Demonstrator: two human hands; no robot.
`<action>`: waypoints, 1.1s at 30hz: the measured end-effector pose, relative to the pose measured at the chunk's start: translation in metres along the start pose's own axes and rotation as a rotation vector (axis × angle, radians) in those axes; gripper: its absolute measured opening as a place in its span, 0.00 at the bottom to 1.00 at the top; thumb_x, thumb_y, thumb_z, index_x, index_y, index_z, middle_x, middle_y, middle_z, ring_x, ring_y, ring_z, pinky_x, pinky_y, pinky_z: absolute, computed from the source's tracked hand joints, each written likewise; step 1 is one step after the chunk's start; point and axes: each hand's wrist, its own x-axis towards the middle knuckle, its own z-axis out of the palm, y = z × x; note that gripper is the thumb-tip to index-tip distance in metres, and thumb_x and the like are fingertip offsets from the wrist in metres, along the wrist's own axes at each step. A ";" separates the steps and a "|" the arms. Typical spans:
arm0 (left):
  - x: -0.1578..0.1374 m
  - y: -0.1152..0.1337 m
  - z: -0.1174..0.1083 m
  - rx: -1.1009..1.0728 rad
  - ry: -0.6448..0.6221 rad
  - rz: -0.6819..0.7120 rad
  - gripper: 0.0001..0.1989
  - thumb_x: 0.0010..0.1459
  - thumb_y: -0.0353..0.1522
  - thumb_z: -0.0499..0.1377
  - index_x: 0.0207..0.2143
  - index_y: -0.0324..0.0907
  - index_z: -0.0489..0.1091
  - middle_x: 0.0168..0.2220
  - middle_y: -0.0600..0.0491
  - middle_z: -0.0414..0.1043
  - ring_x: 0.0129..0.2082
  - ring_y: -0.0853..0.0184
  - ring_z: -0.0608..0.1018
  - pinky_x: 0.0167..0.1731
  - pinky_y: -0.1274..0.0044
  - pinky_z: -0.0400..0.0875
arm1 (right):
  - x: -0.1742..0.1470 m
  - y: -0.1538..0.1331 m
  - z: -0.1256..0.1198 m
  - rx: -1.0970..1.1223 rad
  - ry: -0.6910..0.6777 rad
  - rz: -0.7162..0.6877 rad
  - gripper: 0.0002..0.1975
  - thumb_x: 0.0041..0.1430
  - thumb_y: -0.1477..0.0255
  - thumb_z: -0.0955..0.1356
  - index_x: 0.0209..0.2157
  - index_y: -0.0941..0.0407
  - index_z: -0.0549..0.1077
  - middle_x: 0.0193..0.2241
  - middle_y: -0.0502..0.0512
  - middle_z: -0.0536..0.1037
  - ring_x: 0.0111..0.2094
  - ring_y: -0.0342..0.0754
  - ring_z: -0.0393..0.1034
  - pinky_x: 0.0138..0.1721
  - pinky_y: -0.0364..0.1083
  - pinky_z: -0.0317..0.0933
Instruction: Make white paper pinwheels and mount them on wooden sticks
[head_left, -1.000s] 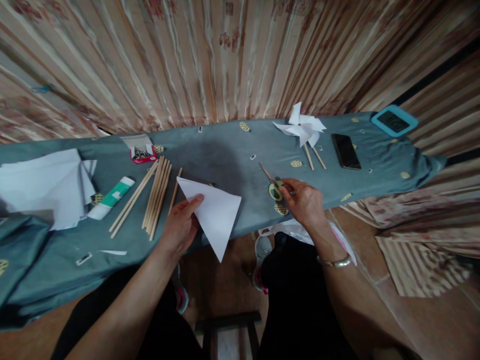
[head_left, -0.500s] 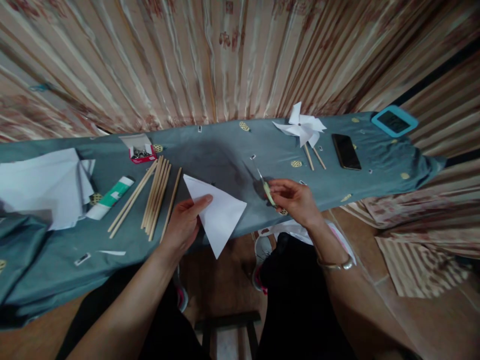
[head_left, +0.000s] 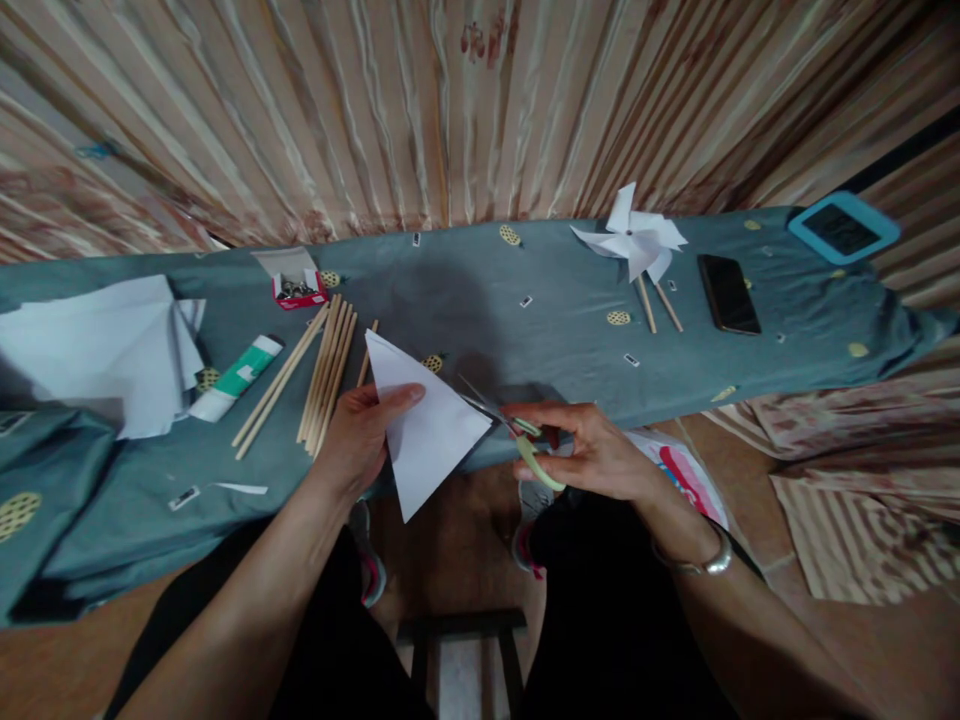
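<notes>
My left hand [head_left: 360, 430] pinches a sheet of white paper [head_left: 427, 430] folded into a triangle, thumb on top. The paper is held up over the table's front edge, one corner pointing right. In my right hand [head_left: 581, 445] is a pair of scissors [head_left: 534, 460] with pale green handles, fingers in the loops. The scissors' blades are parted and lie at the paper's right corner, one blade partly behind it. I cannot tell whether they have cut into it.
On the cloth-covered table [head_left: 555, 340] lie wooden sticks [head_left: 326, 375], a glue tube [head_left: 238, 378], a red box of small metal pieces [head_left: 298, 290] and a paper stack [head_left: 97, 350]. Farther right are paper pinwheels [head_left: 634, 240], a phone [head_left: 727, 293] and a blue-framed device [head_left: 844, 228].
My right hand has brought the scissors down and left to the paper's right corner, and their blades have opened. My left hand still holds the paper. The whole view has shifted slightly.
</notes>
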 end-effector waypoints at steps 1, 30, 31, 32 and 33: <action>0.000 0.000 0.000 0.005 -0.002 -0.001 0.15 0.32 0.32 0.74 0.25 0.37 0.77 0.24 0.49 0.78 0.25 0.60 0.80 0.28 0.74 0.75 | 0.000 -0.001 0.001 -0.015 -0.024 -0.008 0.27 0.50 0.62 0.75 0.52 0.54 0.76 0.36 0.52 0.80 0.31 0.43 0.71 0.32 0.41 0.64; -0.005 0.000 0.002 0.004 0.009 -0.041 0.11 0.34 0.31 0.73 0.23 0.40 0.77 0.22 0.52 0.77 0.22 0.65 0.78 0.24 0.77 0.73 | -0.002 -0.004 0.019 -0.137 -0.005 -0.146 0.22 0.57 0.61 0.71 0.52 0.53 0.75 0.35 0.49 0.80 0.29 0.40 0.70 0.29 0.40 0.60; -0.005 0.000 0.001 0.001 0.008 -0.041 0.11 0.34 0.31 0.73 0.23 0.40 0.77 0.21 0.53 0.76 0.22 0.66 0.78 0.24 0.77 0.73 | -0.002 -0.004 0.019 -0.131 -0.007 -0.149 0.21 0.58 0.61 0.71 0.51 0.54 0.75 0.35 0.50 0.80 0.29 0.40 0.70 0.29 0.40 0.60; -0.005 0.000 0.001 -0.005 0.007 -0.042 0.12 0.33 0.31 0.74 0.23 0.39 0.77 0.21 0.53 0.76 0.21 0.66 0.77 0.23 0.78 0.73 | -0.001 -0.005 0.019 -0.131 -0.009 -0.155 0.20 0.59 0.61 0.70 0.51 0.54 0.76 0.35 0.50 0.81 0.29 0.40 0.70 0.29 0.40 0.61; -0.005 0.001 0.001 -0.011 0.008 -0.042 0.12 0.32 0.31 0.74 0.23 0.39 0.77 0.20 0.53 0.76 0.21 0.67 0.77 0.23 0.78 0.73 | -0.001 -0.005 0.020 -0.134 -0.012 -0.159 0.20 0.60 0.61 0.69 0.51 0.55 0.76 0.35 0.51 0.81 0.29 0.40 0.70 0.29 0.40 0.61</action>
